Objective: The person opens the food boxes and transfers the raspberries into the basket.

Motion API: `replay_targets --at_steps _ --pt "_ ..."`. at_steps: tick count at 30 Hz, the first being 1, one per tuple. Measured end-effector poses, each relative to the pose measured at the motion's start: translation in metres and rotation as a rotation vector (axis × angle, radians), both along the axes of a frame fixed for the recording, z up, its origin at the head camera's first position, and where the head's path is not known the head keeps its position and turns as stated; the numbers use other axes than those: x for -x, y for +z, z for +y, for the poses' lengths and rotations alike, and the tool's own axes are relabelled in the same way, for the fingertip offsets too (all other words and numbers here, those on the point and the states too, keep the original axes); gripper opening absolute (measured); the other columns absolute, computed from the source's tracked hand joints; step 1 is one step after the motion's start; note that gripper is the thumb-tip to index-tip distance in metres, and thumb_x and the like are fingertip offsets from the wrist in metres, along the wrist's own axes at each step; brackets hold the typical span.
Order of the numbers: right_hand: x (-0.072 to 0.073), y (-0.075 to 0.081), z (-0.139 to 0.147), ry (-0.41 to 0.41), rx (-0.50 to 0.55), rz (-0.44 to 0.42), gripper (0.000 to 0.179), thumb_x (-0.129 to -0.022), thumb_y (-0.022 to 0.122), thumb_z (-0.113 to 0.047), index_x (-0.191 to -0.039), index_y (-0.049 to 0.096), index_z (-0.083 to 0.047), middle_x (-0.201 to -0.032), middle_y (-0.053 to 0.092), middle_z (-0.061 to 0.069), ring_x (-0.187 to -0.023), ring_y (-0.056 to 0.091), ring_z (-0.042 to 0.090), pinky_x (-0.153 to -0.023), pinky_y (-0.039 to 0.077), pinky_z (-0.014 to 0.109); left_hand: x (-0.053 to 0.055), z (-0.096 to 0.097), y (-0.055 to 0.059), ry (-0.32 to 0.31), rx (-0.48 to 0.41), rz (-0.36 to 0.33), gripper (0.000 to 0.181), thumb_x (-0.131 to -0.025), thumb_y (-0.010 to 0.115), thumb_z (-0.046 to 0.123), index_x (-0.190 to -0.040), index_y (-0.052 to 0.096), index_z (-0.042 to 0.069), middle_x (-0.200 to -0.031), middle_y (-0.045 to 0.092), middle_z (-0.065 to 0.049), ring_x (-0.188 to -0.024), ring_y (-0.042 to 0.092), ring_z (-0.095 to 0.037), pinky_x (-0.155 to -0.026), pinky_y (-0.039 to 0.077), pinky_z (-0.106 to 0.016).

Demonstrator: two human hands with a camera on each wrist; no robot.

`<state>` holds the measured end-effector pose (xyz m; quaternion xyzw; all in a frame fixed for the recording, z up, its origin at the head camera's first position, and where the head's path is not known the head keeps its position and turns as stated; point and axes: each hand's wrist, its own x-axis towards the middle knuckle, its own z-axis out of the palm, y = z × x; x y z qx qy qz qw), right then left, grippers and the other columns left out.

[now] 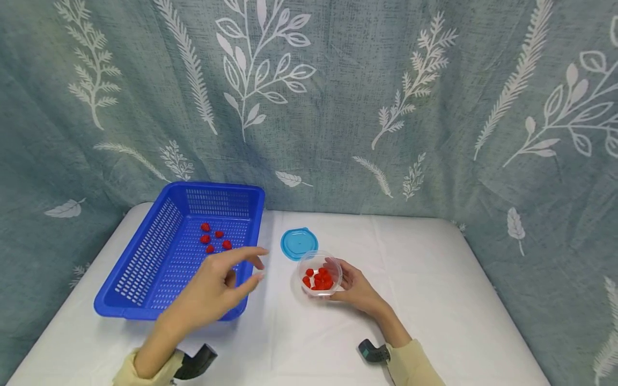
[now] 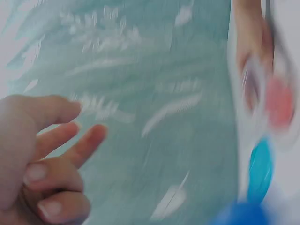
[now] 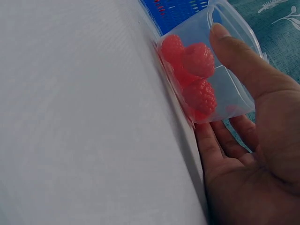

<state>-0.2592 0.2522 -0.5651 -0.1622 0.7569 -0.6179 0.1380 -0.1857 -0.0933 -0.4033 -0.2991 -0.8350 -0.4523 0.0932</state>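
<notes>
My right hand [image 1: 361, 292] grips a small clear plastic tub [image 1: 310, 261] from its right side, thumb along the near wall and fingers round the far side. Several red raspberries [image 3: 198, 93] lie in the tub, seen through its wall in the right wrist view. Over the right edge of a blue plastic basket [image 1: 132, 252] hovers my left hand [image 1: 207, 292], with thumb and index finger apart and nothing between them. Several more raspberries [image 1: 205, 239] lie scattered on the basket floor, beyond the left hand.
A round blue lid [image 1: 299, 244] lies flat on the white-covered table [image 1: 410, 257], just behind the tub. At the table's back hangs a green-grey curtain [image 1: 338, 107] with white leaf prints. Each wrist wears a dark camera mount.
</notes>
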Motion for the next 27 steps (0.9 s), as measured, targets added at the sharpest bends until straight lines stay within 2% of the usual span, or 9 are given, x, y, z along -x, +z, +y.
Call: replay_targets --at_steps 2,5,8,11,15,18,23,27 --pt "0.000 0.001 0.000 0.001 -0.003 0.009 0.088 -0.079 0.086 -0.004 -0.154 0.040 -0.010 -0.157 0.045 0.013 -0.148 0.037 0.032 -0.106 0.043 0.025 -0.008 0.020 -0.010 -0.040 -0.084 -0.036 0.039 -0.092 0.074 0.005 -0.128 0.066 0.017 -0.100 0.072 -0.001 -0.044 0.027 0.006 -0.038 0.030 -0.019" --pt "0.002 0.001 0.000 0.012 -0.006 0.034 0.087 -0.080 0.085 -0.003 -0.154 0.040 -0.008 -0.156 0.046 0.014 -0.147 0.039 0.034 -0.105 0.044 0.025 -0.014 0.052 -0.030 -0.101 -0.173 -0.121 0.042 -0.093 0.072 0.006 -0.132 0.064 0.019 -0.104 0.072 -0.004 -0.044 0.029 0.005 -0.038 0.030 -0.018" --pt "0.004 -0.001 0.002 0.027 -0.002 0.062 0.086 -0.081 0.084 -0.003 -0.154 0.039 -0.006 -0.155 0.046 0.016 -0.146 0.040 0.036 -0.104 0.045 0.025 -0.012 0.079 -0.049 -0.117 -0.165 -0.208 0.045 -0.095 0.071 0.008 -0.137 0.061 0.020 -0.106 0.070 -0.001 -0.045 0.031 0.003 -0.039 0.032 -0.018" --pt "0.004 -0.001 0.003 0.033 0.007 0.069 0.086 -0.081 0.083 -0.002 -0.154 0.038 -0.003 -0.154 0.047 0.018 -0.145 0.040 0.037 -0.104 0.045 0.024 -0.004 0.098 -0.066 -0.069 -0.082 -0.191 0.045 -0.094 0.070 0.010 -0.137 0.061 0.017 -0.106 0.070 0.002 -0.053 0.037 -0.002 -0.043 0.035 -0.020" --pt "0.004 -0.001 0.003 0.032 0.015 0.065 0.087 -0.080 0.083 -0.001 -0.154 0.037 -0.003 -0.154 0.046 0.019 -0.146 0.040 0.036 -0.105 0.043 0.024 0.009 0.114 -0.082 0.027 0.039 -0.085 0.039 -0.094 0.071 0.012 -0.133 0.065 0.012 -0.105 0.072 0.002 -0.078 0.060 -0.010 -0.066 0.053 -0.027" --pt "0.004 -0.002 0.002 0.027 0.013 0.057 0.087 -0.080 0.083 0.000 -0.154 0.038 -0.005 -0.156 0.045 0.017 -0.147 0.039 0.034 -0.106 0.042 0.024 0.018 0.119 -0.087 0.073 0.105 -0.060 0.038 -0.095 0.070 0.014 -0.132 0.065 0.010 -0.104 0.073 -0.001 -0.093 0.068 -0.018 -0.081 0.055 -0.034" --pt "0.003 -0.004 0.002 0.015 0.002 0.058 0.085 -0.080 0.083 0.000 -0.153 0.040 -0.007 -0.156 0.042 0.015 -0.147 0.038 0.036 -0.105 0.044 0.026 0.033 0.125 -0.084 0.115 0.191 -0.107 0.038 -0.094 0.071 0.013 -0.131 0.065 0.007 -0.099 0.073 -0.004 -0.085 0.067 -0.021 -0.071 0.054 -0.029" --pt "0.002 -0.004 0.001 0.024 0.010 0.062 0.085 -0.081 0.083 0.000 -0.153 0.040 -0.007 -0.157 0.041 0.016 -0.147 0.038 0.036 -0.106 0.044 0.027 0.045 0.129 -0.083 0.095 0.247 -0.181 0.035 -0.094 0.070 0.012 -0.128 0.066 0.005 -0.094 0.072 -0.002 -0.080 0.063 -0.016 -0.070 0.054 -0.028"
